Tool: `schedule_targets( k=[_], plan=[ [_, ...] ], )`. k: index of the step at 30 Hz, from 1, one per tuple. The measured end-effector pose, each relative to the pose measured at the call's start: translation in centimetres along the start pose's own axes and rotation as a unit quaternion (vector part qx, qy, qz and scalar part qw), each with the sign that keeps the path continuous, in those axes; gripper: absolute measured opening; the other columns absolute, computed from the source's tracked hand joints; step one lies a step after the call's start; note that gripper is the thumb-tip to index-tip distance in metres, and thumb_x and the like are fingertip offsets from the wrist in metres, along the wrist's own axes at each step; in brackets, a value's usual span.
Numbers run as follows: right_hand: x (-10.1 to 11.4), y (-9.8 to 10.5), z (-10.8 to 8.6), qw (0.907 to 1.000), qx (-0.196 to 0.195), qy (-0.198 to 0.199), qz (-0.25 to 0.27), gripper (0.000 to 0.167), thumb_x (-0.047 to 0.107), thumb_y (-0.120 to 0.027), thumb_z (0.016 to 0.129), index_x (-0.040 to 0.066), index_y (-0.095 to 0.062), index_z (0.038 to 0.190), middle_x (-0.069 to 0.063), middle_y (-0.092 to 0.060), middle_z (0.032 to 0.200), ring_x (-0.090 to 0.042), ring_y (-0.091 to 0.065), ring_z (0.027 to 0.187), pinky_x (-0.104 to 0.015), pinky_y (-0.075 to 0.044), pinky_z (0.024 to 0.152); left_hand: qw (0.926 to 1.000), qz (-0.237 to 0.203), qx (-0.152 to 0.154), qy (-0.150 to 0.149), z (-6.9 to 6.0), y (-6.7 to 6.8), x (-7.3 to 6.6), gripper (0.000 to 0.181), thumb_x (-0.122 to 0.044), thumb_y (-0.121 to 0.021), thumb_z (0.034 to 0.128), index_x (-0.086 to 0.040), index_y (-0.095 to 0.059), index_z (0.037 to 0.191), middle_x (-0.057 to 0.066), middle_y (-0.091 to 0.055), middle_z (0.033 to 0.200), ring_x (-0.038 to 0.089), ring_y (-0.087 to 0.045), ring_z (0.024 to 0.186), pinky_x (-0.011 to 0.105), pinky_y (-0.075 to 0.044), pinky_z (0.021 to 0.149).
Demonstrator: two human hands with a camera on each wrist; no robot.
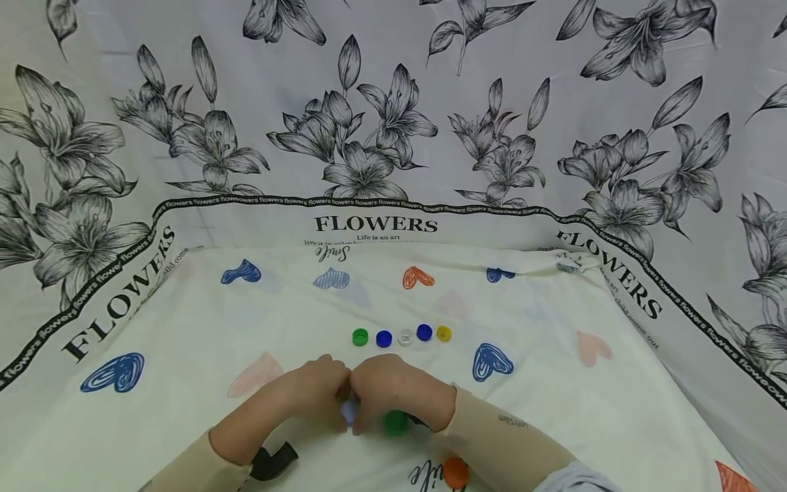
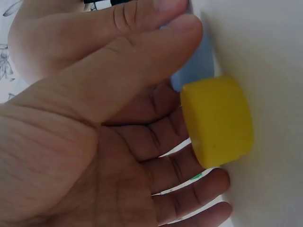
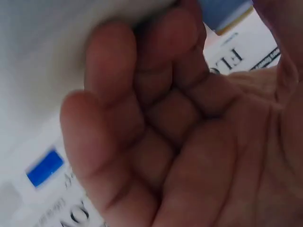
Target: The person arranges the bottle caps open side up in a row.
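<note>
The left hand (image 1: 316, 386) and right hand (image 1: 393, 386) meet low over the heart-print cloth (image 1: 184, 417), covering much of what lies between them. A pale blue cap (image 1: 349, 413) sits at 6 o'clock of where they touch, mostly hidden by fingers, its full shape hard to make out. The left hand pinches it between thumb and index finger, the other fingers loosely bent. The right thumb reaches it too, but its tip is cut off in the left wrist view; the right fingers curl inward, and I cannot tell whether they pinch the cap.

A yellow cap (image 2: 222, 123) lies at 5 o'clock of the pale blue one in the left wrist view, by the left fingers; the hand hides it from above.

At 4 o'clock of the hands, a blurred green cap (image 1: 395, 424) is partly covered by the right wrist, with an orange cap (image 1: 456, 473) farther out. A row of five caps (image 1: 404, 337) runs from 12 to 2 o'clock. At 8 o'clock in the right wrist view, a blue patch (image 3: 45, 168) is too blurred to identify.
</note>
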State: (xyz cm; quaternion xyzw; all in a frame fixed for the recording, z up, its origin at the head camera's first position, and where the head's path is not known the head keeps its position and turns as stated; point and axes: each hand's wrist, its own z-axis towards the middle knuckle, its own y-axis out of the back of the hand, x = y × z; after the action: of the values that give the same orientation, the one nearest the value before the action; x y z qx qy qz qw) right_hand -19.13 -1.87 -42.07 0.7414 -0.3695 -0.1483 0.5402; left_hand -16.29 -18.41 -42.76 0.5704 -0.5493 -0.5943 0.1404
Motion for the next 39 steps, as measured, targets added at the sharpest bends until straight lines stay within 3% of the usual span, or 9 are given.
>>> schedule_targets(
  k=[4, 7, 12, 17, 22, 26, 29, 36, 39],
  plan=[
    [-0.3, 0.0, 0.0, 0.9999, -0.005, 0.004, 0.010, 0.032, 0.044, -0.089, 0.078, 0.019, -0.069, 0.081, 0.008, -0.055, 0.067, -0.010, -0.049, 0.063, -0.024, -0.041, 0.058, 1.0000, -0.007, 0.001, -0.005, 0.4, 0.1, 0.1, 0.026, -0.014, -0.090, 0.0708, -0.014, -0.066, 0.080, -0.006, -0.056, 0.074, 0.018, -0.049, 0.076, 0.033, -0.042, 0.066],
    [-0.5, 0.4, 0.0, 0.9996, -0.006, 0.015, 0.023, 0.031, 0.043, -0.088, 0.080, 0.019, -0.069, 0.082, 0.008, -0.055, 0.067, -0.009, -0.049, 0.062, -0.024, -0.041, 0.058, 0.9994, -0.023, 0.002, -0.025, 0.6, 0.4, 0.5, 0.020, -0.011, -0.088, 0.0727, -0.012, -0.071, 0.083, -0.008, -0.061, 0.073, 0.013, -0.053, 0.069, 0.030, -0.047, 0.062],
    [-1.3, 1.3, 0.1, 0.9986, -0.018, 0.027, 0.043, 0.023, 0.037, -0.085, 0.085, 0.017, -0.074, 0.090, 0.008, -0.056, 0.068, -0.010, -0.051, 0.062, -0.023, -0.042, 0.058, 0.9981, -0.044, -0.010, -0.042, 0.5, 1.1, 1.1, 0.011, -0.013, -0.082, 0.0832, -0.012, -0.072, 0.085, -0.008, -0.063, 0.074, 0.011, -0.055, 0.065, 0.028, -0.049, 0.062],
    [-2.4, 2.1, 0.6, 0.9963, -0.042, 0.039, 0.064, 0.011, 0.022, -0.074, 0.097, 0.013, -0.080, 0.098, 0.007, -0.056, 0.069, -0.010, -0.050, 0.062, -0.021, -0.041, 0.058, 0.9957, -0.085, -0.036, -0.005, 0.7, 1.8, 1.5, 0.011, -0.017, -0.074, 0.0937, -0.007, -0.077, 0.097, -0.004, -0.069, 0.085, 0.016, -0.057, 0.076, 0.033, -0.051, 0.072],
    [-3.3, 2.0, 1.3, 0.9884, -0.084, 0.049, 0.117, 0.015, 0.010, -0.067, 0.099, 0.007, -0.081, 0.096, 0.005, -0.053, 0.064, -0.010, -0.044, 0.058, -0.021, -0.035, 0.057, 0.9869, -0.131, -0.087, 0.035, 1.8, 1.6, 2.2, 0.017, -0.015, -0.069, 0.0974, -0.002, -0.080, 0.102, 0.001, -0.074, 0.088, 0.016, -0.057, 0.075, 0.032, -0.050, 0.071],
    [-3.8, 1.7, 1.9, 0.9791, -0.101, 0.004, 0.177, 0.018, 0.014, -0.066, 0.101, 0.007, -0.081, 0.093, 0.005, -0.060, 0.062, -0.009, -0.048, 0.057, -0.021, -0.039, 0.056, 0.9738, -0.160, -0.139, 0.082, 2.7, 0.9, 2.5, 0.016, -0.016, -0.069, 0.0979, -0.005, -0.080, 0.096, 0.000, -0.071, 0.080, 0.016, -0.057, 0.071, 0.031, -0.048, 0.066],
    [-4.1, 1.5, 2.4, 0.9726, -0.099, -0.029, 0.208, 0.017, 0.017, -0.068, 0.100, 0.007, -0.080, 0.092, 0.002, -0.067, 0.064, -0.010, -0.057, 0.058, -0.022, -0.045, 0.058, 0.9652, -0.176, -0.161, 0.107, 3.2, 0.3, 2.7, 0.013, -0.015, -0.069, 0.0978, -0.005, -0.078, 0.095, 0.001, -0.067, 0.075, 0.017, -0.056, 0.066, 0.030, -0.048, 0.062],
    [-4.9, 1.2, 3.1, 0.9506, -0.098, -0.070, 0.286, 0.013, 0.012, -0.069, 0.099, 0.006, -0.069, 0.087, -0.006, -0.070, 0.068, -0.020, -0.070, 0.063, -0.026, -0.054, 0.059, 0.9557, -0.213, -0.168, 0.114, 3.9, -0.5, 3.0, 0.009, -0.010, -0.069, 0.0977, -0.002, -0.074, 0.099, 0.004, -0.066, 0.077, 0.018, -0.057, 0.065, 0.029, -0.048, 0.061],
    [-5.0, 1.2, 3.3, 0.9455, -0.093, -0.079, 0.302, 0.012, 0.012, -0.070, 0.098, 0.006, -0.069, 0.088, -0.007, -0.070, 0.069, -0.020, -0.070, 0.064, -0.026, -0.055, 0.059, 0.9590, -0.216, -0.146, 0.111, 3.8, -0.5, 3.0, 0.013, -0.009, -0.068, 0.0984, 0.000, -0.075, 0.105, 0.003, -0.069, 0.082, 0.018, -0.058, 0.069, 0.029, -0.051, 0.065]
  ],
)
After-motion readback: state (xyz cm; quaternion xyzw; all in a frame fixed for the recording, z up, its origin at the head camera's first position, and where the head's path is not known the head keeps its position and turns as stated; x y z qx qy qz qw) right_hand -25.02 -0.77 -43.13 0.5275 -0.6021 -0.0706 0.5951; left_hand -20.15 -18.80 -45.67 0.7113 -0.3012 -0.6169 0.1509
